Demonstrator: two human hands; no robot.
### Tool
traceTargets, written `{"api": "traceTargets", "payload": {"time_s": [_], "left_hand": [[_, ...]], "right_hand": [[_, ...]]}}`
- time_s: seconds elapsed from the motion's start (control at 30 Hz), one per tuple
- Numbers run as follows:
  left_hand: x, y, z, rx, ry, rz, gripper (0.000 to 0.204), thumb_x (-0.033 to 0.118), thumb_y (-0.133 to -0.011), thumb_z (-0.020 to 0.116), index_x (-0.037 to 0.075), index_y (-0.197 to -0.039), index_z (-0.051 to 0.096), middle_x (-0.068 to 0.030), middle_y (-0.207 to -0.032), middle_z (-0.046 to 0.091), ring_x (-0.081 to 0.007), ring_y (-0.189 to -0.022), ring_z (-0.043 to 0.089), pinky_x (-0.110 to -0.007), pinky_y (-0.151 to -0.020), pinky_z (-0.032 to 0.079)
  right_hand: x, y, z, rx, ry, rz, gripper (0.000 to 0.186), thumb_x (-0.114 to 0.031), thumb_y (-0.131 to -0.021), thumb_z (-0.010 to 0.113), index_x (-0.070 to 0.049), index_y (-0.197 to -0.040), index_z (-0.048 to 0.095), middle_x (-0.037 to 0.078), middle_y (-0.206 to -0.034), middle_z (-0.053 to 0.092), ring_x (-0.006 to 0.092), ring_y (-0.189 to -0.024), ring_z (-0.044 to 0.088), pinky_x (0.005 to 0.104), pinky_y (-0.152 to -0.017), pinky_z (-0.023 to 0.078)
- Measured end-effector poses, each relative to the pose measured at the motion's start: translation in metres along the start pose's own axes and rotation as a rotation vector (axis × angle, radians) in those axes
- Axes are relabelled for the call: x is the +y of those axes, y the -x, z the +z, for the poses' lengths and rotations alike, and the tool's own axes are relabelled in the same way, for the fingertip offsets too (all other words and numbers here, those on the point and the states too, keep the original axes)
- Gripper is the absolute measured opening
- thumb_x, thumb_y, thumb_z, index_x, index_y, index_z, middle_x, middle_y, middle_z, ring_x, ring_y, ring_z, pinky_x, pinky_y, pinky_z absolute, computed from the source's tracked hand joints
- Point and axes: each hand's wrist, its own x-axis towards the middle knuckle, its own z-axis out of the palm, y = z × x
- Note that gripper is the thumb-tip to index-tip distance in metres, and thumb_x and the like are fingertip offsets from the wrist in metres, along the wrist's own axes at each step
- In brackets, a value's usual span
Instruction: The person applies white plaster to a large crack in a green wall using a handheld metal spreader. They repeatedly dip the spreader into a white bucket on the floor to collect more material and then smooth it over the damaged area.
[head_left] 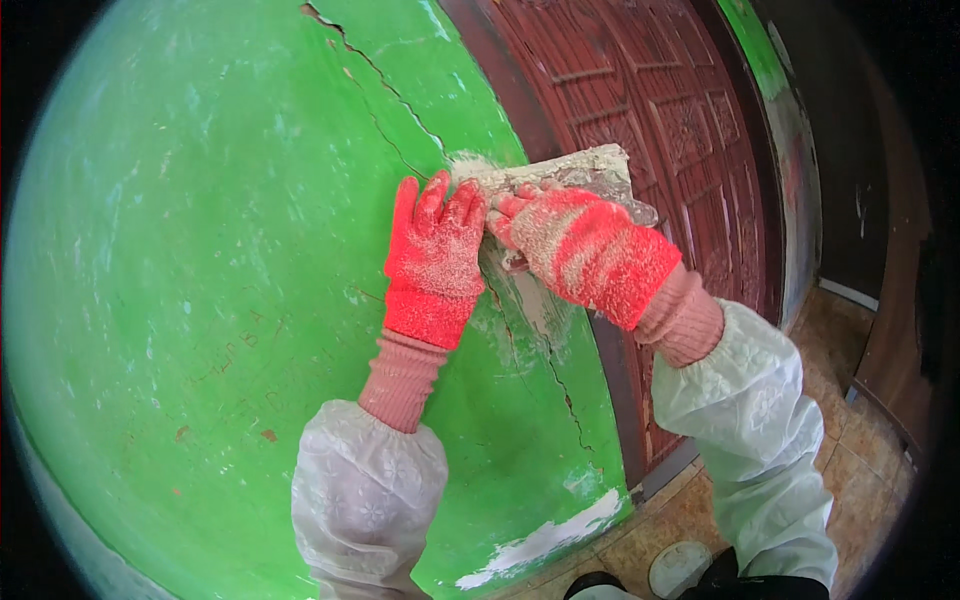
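My left hand (435, 255), in a dusty red work glove, lies against the green wall (220, 240) with its fingers stretched out, their tips by a crack (385, 85). Beside it my right hand (590, 245), gloved the same way, is closed on a broad plaster scraper (590, 165) caked with whitish plaster. The scraper's left end meets the wall where fresh plaster covers part of the crack. Its handle is hidden by the glove. Below both hands, a smeared plaster patch (535, 300) borders the lower crack (567, 390).
A dark red carved door (690, 130) and its frame stand just right of the wall's edge. Low on the wall is a white bare patch (540, 545). Brown floor tiles (850, 450) and a shoe (680, 568) show at the lower right.
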Motion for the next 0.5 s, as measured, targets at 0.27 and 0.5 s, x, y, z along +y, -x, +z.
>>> {"api": "traceTargets", "payload": {"time_s": [0.27,0.5], "left_hand": [[0.046,0.041,0.028,-0.093,0.272,-0.109,0.055,0.020,-0.083,0.047,0.010,-0.135,0.034,-0.0108,-0.135,0.042,-0.0296,-0.126,0.038,-0.047,-0.112,0.022],[0.008,0.013,0.024,0.255,1.164,-0.355,0.059,0.031,-0.082,0.050,0.011,-0.136,0.035,-0.0092,-0.136,0.042,-0.0281,-0.128,0.036,-0.048,-0.114,0.018]], "right_hand": [[-0.013,0.033,0.020,-0.134,0.101,-0.011,0.034,-0.026,-0.082,0.058,-0.005,-0.109,0.058,0.017,-0.110,0.060,0.0316,-0.106,0.057,0.0430,-0.092,0.043],[-0.014,0.018,-0.027,0.099,0.188,-0.066,0.035,-0.027,-0.084,0.051,-0.005,-0.112,0.056,0.013,-0.117,0.058,0.0294,-0.109,0.055,0.0426,-0.094,0.041]]}}
